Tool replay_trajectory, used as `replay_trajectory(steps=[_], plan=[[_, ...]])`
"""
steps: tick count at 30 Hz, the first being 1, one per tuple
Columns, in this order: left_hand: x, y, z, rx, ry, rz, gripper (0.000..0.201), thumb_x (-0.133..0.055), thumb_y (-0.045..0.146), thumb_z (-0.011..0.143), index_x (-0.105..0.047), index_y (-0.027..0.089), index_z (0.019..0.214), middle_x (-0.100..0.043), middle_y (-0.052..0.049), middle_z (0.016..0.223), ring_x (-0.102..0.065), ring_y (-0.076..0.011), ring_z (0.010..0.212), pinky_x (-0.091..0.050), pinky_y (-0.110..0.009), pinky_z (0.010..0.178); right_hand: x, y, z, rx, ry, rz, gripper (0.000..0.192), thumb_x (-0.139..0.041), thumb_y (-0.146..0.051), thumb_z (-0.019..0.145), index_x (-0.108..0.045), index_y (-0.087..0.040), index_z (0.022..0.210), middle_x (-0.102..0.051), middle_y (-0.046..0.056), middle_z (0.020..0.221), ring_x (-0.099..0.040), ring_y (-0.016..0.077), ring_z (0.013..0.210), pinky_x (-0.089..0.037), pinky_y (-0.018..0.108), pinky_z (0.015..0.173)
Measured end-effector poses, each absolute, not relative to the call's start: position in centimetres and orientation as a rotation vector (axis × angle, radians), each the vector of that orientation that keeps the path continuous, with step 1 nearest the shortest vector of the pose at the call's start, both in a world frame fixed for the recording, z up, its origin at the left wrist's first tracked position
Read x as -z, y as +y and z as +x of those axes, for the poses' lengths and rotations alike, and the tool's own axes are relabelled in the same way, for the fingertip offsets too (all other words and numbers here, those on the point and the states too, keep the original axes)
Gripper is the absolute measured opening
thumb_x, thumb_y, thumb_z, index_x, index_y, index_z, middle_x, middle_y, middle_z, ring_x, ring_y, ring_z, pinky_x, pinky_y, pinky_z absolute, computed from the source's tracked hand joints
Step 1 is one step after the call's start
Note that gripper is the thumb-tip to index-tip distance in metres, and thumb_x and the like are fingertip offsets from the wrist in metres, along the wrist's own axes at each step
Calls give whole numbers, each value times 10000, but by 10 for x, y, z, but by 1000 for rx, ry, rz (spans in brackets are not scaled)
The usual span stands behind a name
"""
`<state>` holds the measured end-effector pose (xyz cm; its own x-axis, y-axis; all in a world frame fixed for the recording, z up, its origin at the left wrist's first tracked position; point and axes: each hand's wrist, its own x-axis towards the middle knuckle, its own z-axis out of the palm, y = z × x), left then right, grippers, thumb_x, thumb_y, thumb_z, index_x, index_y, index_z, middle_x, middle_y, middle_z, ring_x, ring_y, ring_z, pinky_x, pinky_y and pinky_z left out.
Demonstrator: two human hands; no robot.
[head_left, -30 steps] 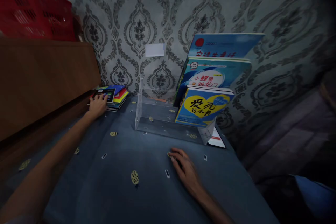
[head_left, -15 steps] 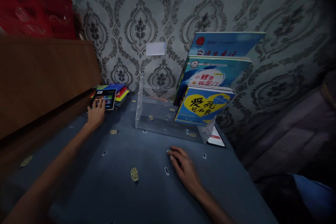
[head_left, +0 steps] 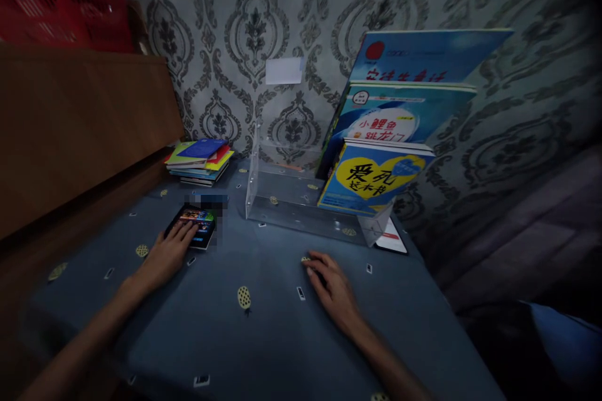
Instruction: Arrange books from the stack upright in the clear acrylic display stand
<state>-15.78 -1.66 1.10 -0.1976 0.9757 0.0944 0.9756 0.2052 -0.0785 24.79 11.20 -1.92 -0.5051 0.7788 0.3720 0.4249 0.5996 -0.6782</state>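
My left hand (head_left: pixel 173 250) lies over a small black book (head_left: pixel 205 233) with a colourful cover, its fingers across the top and its thumb hidden. The book is over the near side of a book stack (head_left: pixel 200 166), apart from it. My right hand (head_left: pixel 333 291) rests on the tablecloth, fingers loosely bent and thumb apart, with nothing in it. Ahead of it stands a clear acrylic rack (head_left: pixel 301 220). Upright in its right part are a yellow-and-blue book (head_left: pixel 371 178), a teal book (head_left: pixel 423 109) and a taller blue book (head_left: pixel 437 50).
A wooden cabinet (head_left: pixel 84 138) borders the left side, with a red basket (head_left: pixel 61 6) on it. Beside the rack's right end lies a phone (head_left: pixel 392 239) with a lit screen. The patterned tablecloth (head_left: pixel 263 344) covers the table, and wallpaper rises behind.
My left hand has moved the black book off the stack, toward me and slightly right. My right hand stays in place. The view has shifted slightly.
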Motion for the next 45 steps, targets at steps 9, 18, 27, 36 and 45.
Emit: replay_trajectory(steps=[9, 18, 27, 36, 45], plan=[[-40, 21, -215, 117, -2440, -2272, 579, -430, 497, 951, -507, 246, 1466, -594, -64, 1454, -589, -237, 1294, -480, -333, 1058, 18, 112, 248, -662, -2180, -923, 287, -491, -345, 970, -741, -220, 1037, -680, 130, 1212, -637, 287, 1165, -515, 489, 1020], [-4, 88, -208, 170, -2541, -1754, 546, -332, 416, 1009, -456, 192, 1491, -413, -175, 1583, -397, -315, 1464, -384, -502, 1132, 13, 108, 249, -639, -2218, -919, 281, -478, -281, 973, -728, -203, 1074, -668, 136, 1234, -627, 267, 1186, -504, 478, 1036], [8, 61, -185, 136, -2396, -1858, 561, -321, 418, 1004, -447, 192, 1502, -440, -139, 1572, -380, -305, 1475, -385, -459, 1145, 15, 107, 248, -614, -2225, -902, 265, -490, -250, 966, -726, -234, 1085, -657, 112, 1247, -611, 272, 1187, -501, 487, 1036], [16, 36, -144, 216, -2303, -1968, 601, -276, 464, 1000, -479, 170, 1483, -434, -153, 1572, -354, -318, 1488, -363, -466, 1169, 10, 102, 249, -585, -2278, -919, 263, -483, -214, 974, -703, -209, 1117, -636, 122, 1268, -593, 261, 1205, -503, 468, 1036], [27, 24, -94, 439, -2235, -2067, 581, -284, 466, 985, -498, 197, 1453, -444, -126, 1565, -334, -290, 1501, -312, -483, 1216, 13, 102, 247, -586, -2274, -938, 268, -497, -185, 966, -685, -159, 1155, -625, 154, 1298, -577, 262, 1227, -484, 453, 1066]])
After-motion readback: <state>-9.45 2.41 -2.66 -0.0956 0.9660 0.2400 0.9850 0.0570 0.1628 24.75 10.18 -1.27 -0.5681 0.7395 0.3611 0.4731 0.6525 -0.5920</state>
